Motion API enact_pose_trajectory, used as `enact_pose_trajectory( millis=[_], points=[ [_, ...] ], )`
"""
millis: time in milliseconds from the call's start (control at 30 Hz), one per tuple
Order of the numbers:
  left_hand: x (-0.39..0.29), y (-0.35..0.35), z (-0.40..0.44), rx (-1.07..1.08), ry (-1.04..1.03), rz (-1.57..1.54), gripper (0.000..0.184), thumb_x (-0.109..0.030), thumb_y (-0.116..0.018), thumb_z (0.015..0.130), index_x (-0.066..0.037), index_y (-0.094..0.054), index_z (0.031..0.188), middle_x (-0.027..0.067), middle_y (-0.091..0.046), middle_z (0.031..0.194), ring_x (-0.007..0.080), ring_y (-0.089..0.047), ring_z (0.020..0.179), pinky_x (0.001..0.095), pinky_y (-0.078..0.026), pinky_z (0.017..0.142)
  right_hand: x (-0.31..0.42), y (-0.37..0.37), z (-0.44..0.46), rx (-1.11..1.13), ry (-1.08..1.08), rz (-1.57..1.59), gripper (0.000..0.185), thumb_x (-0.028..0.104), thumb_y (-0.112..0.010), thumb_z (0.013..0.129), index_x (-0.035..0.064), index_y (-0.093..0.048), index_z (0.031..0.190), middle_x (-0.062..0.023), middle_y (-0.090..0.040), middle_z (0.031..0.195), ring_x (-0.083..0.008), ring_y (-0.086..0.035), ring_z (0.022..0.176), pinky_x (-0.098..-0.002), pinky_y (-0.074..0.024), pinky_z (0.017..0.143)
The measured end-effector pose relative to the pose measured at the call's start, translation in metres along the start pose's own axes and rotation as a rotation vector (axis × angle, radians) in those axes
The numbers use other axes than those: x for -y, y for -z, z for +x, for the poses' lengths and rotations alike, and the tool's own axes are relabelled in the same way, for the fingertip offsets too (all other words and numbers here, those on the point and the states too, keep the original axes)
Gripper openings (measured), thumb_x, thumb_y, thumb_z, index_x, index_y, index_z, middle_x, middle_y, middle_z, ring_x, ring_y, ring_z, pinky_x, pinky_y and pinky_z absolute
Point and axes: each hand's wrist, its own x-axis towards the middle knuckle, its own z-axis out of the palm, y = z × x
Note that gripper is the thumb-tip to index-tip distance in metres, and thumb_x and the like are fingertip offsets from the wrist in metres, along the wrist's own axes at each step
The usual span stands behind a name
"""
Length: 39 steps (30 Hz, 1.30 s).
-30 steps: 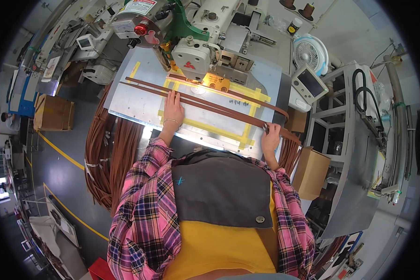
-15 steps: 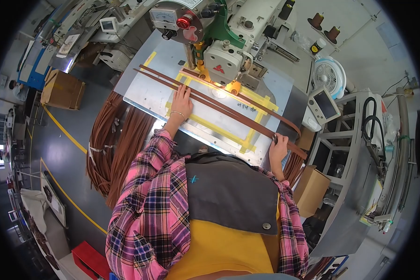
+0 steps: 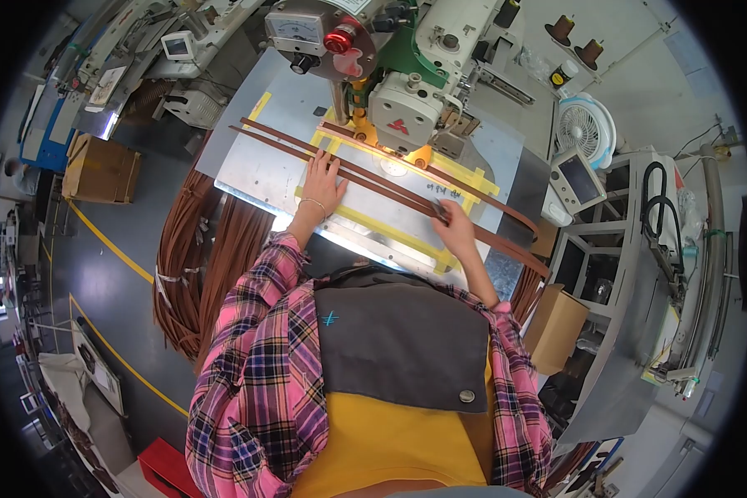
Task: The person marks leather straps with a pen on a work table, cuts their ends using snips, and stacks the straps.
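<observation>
Two long brown strips (image 3: 373,184) run side by side across the white machine plate (image 3: 261,170). My left hand (image 3: 324,187) lies on them left of the middle, its fingers stretched out flat. Farther right, my right hand (image 3: 456,228) is closed at the strips, with a small dark, metallic-looking thing between thumb and fingers; its kind is hard to make out. Another brown strip (image 3: 481,195) lies behind these two and passes under the lit head of a sewing machine (image 3: 402,112). Its right end curves down over the plate's edge.
Thick bundles of brown strips (image 3: 178,274) hang at the plate's left front edge. An open cardboard box (image 3: 556,328) stands at right, below a control screen (image 3: 577,178) and a small fan (image 3: 581,129). Yellow tape (image 3: 390,236) frames part of the plate.
My right hand has moved left along the strips, from near their right ends to right of the middle. My left hand stays almost in place on them.
</observation>
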Motion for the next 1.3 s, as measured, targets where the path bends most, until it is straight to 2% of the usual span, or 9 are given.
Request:
enact_pose_trajectory(
  millis=[100,233,400,600,833,933,1000,1133,1300],
  points=[
    [-0.001,-0.001,-0.002,-0.008,0.006,-0.033,0.046,-0.027,-0.055,0.086,0.0,-0.048,0.122,0.0221,-0.038,0.132,0.0365,-0.026,0.132,0.0452,-0.02,0.111,0.023,-0.045,0.029,0.134,0.071,-0.02,0.043,0.012,-0.065,0.077,0.0025,-0.053,0.118,-0.0165,-0.061,0.094,-0.0278,-0.06,0.084,-0.0326,-0.0484,0.076],
    [-0.003,-0.001,-0.002,-0.048,-0.012,-0.047,0.045,-0.026,-0.056,0.086,0.001,-0.048,0.121,0.0232,-0.04,0.13,0.0384,-0.028,0.13,0.0459,-0.023,0.109,0.069,-0.082,0.06,0.215,0.039,-0.064,0.046,0.011,-0.063,0.079,0.0006,-0.049,0.122,-0.0186,-0.061,0.095,-0.0309,-0.06,0.086,-0.0354,-0.0483,0.077],
    [-0.002,-0.002,-0.003,-0.073,-0.014,-0.069,0.043,-0.023,-0.057,0.084,0.002,-0.049,0.118,0.0237,-0.041,0.128,0.0398,-0.03,0.128,0.0471,-0.025,0.108,0.08,-0.122,0.094,-0.029,0.133,-0.156,0.048,0.009,-0.058,0.082,-0.0048,-0.043,0.125,-0.0246,-0.055,0.106,-0.0371,-0.059,0.093,-0.0447,-0.0478,0.079],
    [-0.004,-0.001,-0.003,-0.087,-0.015,-0.09,0.042,-0.021,-0.057,0.083,0.003,-0.05,0.117,0.0238,-0.041,0.127,0.0401,-0.031,0.127,0.0477,-0.026,0.107,0.095,-0.125,0.116,0.073,-0.175,-0.201,0.043,0.005,-0.054,0.083,-0.0044,-0.043,0.124,-0.0279,-0.052,0.11,-0.0426,-0.057,0.097,-0.0476,-0.0481,0.081],
    [-0.005,0.0,-0.003,-0.09,-0.018,-0.107,0.041,-0.02,-0.057,0.083,0.003,-0.051,0.116,0.0242,-0.042,0.126,0.0403,-0.031,0.127,0.048,-0.026,0.107,0.091,-0.13,0.133,0.138,-0.177,-0.222,0.043,0.005,-0.054,0.083,-0.0046,-0.043,0.123,-0.0301,-0.05,0.112,-0.0427,-0.057,0.096,-0.0471,-0.0486,0.078],
    [-0.004,-0.001,-0.002,-0.097,-0.023,-0.097,0.041,-0.02,-0.057,0.082,0.003,-0.051,0.116,0.0247,-0.042,0.126,0.0406,-0.031,0.127,0.048,-0.026,0.107,0.087,-0.134,0.128,0.098,-0.185,-0.199,0.04,0.003,-0.053,0.083,-0.0047,-0.045,0.121,-0.031,-0.052,0.109,-0.043,-0.057,0.096,-0.0479,-0.0477,0.079],
    [-0.005,-0.002,-0.005,-0.096,-0.026,-0.084,0.041,-0.02,-0.057,0.082,0.003,-0.051,0.116,0.025,-0.042,0.126,0.0409,-0.031,0.127,0.048,-0.026,0.107,0.084,-0.137,0.116,-0.091,-0.048,-0.137,0.037,0.003,-0.052,0.083,-0.0043,-0.046,0.119,-0.031,-0.055,0.103,-0.0443,-0.058,0.092,-0.0496,-0.0477,0.077],
    [-0.003,-0.003,-0.003,-0.094,-0.024,-0.102,0.041,-0.019,-0.057,0.081,0.003,-0.05,0.116,0.0252,-0.041,0.126,0.041,-0.031,0.127,0.048,-0.026,0.107,0.099,-0.133,0.112,-0.096,-0.113,-0.151,0.037,0.001,-0.052,0.082,-0.0044,-0.047,0.118,-0.0313,-0.055,0.102,-0.045,-0.058,0.091,-0.0499,-0.0478,0.077],
    [-0.004,-0.004,-0.004,-0.083,-0.026,-0.104,0.042,-0.018,-0.057,0.081,0.003,-0.05,0.116,0.0247,-0.041,0.126,0.0408,-0.031,0.127,0.048,-0.026,0.107,0.114,-0.12,0.126,0.099,-0.26,-0.097,0.036,-0.001,-0.051,0.08,-0.0048,-0.048,0.116,-0.0309,-0.053,0.11,-0.0436,-0.054,0.102,-0.0482,-0.046,0.083]
  ],
)
